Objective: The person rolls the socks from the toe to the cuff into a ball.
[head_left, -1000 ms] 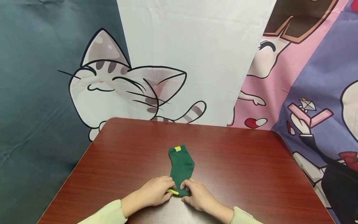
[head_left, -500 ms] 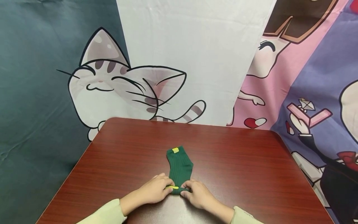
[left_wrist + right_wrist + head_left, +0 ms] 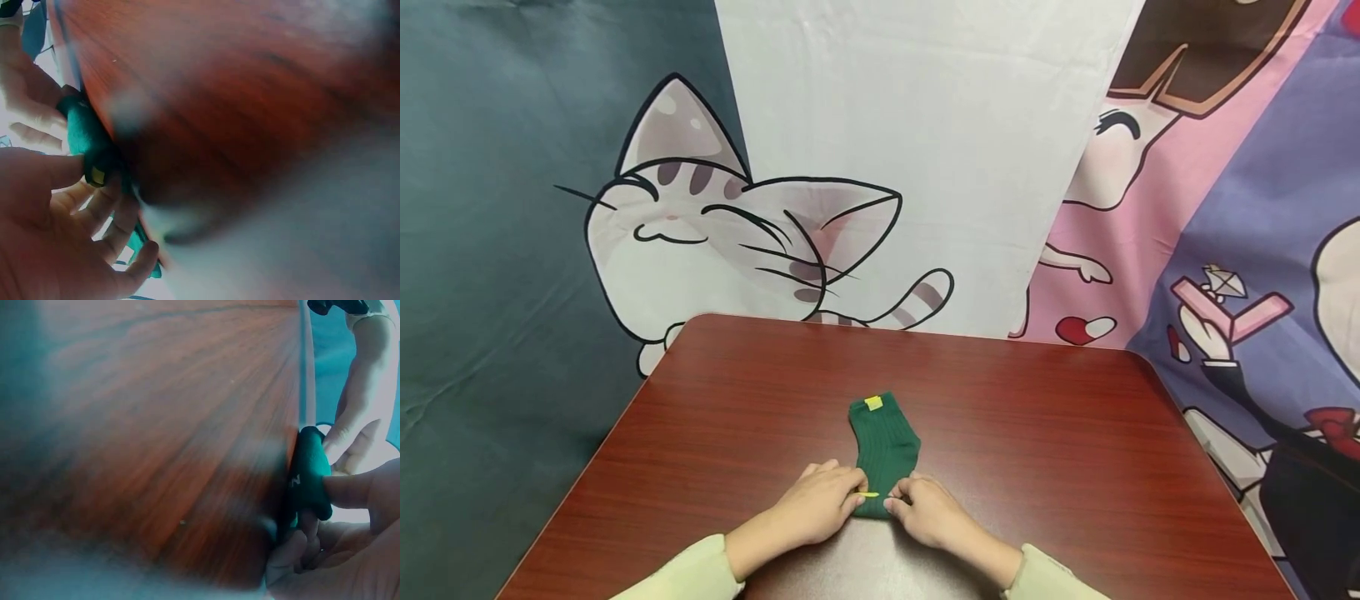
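A dark green ribbed sock point(image 3: 886, 450) lies flat on the table, its far end marked by a yellow tag point(image 3: 873, 403). Its near end is turned over into a thick roll, seen side-on as the rolled end point(image 3: 309, 472) in the right wrist view. My left hand point(image 3: 820, 504) pinches the roll's left side, beside a thin yellow strip point(image 3: 868, 495). At the right side, my right hand point(image 3: 928, 512) pinches the same roll between thumb and fingers. Both hands also show around the rolled sock point(image 3: 87, 134) in the left wrist view. Fingers hide the roll's ends.
The reddish-brown wooden table point(image 3: 1037, 433) has rounded far corners. Behind it hangs a cloth backdrop point(image 3: 917, 125) printed with a cartoon cat and figures. Pale green sleeves point(image 3: 688, 571) cover both forearms.
The sock's near end has been rolled further toward the far end. The yellow strip shows thinner and a little farther from me, and both hands have shifted slightly forward.
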Action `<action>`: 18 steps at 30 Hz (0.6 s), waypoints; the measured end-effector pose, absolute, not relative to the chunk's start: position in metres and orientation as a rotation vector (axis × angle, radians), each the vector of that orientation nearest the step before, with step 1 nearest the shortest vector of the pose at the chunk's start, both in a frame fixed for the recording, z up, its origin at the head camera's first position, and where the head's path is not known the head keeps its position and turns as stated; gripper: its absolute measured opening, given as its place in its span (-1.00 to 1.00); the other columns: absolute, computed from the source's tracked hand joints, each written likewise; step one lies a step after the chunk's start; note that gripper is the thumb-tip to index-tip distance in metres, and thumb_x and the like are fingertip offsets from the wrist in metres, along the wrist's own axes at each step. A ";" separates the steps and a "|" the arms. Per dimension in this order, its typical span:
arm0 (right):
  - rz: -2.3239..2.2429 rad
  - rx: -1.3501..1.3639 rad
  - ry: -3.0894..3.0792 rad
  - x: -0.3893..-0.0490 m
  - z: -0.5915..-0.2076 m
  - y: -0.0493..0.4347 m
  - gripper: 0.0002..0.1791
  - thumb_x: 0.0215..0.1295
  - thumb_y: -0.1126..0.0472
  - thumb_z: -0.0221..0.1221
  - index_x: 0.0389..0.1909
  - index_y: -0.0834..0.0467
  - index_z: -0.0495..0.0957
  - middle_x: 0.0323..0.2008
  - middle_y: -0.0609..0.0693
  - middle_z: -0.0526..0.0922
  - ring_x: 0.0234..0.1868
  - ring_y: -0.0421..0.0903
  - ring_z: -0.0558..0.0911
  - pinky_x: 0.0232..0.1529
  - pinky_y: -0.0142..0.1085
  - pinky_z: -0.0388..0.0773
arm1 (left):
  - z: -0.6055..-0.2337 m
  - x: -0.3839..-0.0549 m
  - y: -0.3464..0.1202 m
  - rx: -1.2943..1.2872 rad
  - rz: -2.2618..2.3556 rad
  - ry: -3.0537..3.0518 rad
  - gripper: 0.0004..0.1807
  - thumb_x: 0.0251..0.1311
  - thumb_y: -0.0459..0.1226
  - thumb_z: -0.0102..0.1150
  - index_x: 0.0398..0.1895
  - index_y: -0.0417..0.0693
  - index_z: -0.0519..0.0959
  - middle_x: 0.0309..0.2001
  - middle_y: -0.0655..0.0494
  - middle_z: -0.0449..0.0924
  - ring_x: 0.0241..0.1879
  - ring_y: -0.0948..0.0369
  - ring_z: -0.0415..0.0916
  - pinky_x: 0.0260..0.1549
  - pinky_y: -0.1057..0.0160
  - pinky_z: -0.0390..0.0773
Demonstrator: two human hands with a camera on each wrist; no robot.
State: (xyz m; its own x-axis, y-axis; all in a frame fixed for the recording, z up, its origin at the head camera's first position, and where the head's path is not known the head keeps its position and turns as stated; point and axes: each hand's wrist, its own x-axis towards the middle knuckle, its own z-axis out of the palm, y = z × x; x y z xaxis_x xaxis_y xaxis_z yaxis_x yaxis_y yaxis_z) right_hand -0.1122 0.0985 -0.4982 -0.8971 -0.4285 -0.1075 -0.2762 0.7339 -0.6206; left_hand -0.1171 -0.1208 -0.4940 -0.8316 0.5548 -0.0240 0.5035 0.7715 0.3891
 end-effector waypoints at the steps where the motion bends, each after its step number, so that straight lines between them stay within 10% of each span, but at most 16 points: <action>1: -0.904 -0.556 2.697 -0.112 -0.498 0.098 -0.84 0.38 0.08 0.26 -0.38 0.03 0.59 -0.44 -0.22 0.45 -0.37 -0.28 0.41 -0.35 -0.31 0.39 | -0.494 -0.117 -0.121 0.854 0.540 2.844 -0.91 0.39 -0.09 0.18 -0.30 0.25 0.50 -0.39 0.48 0.45 -0.37 0.38 0.23 -0.22 0.16 0.38; 18: -1.093 -0.596 2.679 -0.117 -0.506 0.104 -0.84 0.23 0.26 0.37 -0.34 -0.10 0.64 -0.46 -0.26 0.39 -0.42 -0.35 0.37 -0.40 -0.41 0.36 | -0.492 -0.121 -0.119 1.117 0.470 2.893 -0.94 0.28 -0.22 0.31 -0.23 0.18 0.64 -0.25 0.36 0.61 -0.29 0.36 0.40 -0.29 0.35 0.51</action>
State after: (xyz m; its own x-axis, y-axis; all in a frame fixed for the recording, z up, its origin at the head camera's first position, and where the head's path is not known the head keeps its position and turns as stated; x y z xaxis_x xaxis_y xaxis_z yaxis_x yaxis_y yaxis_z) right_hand -0.1171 0.1041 -0.5059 -0.9018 -0.4317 -0.0210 -0.2938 0.6479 -0.7028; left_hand -0.1205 -0.1191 -0.4920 -0.7464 0.6576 0.1019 0.6560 0.7014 0.2786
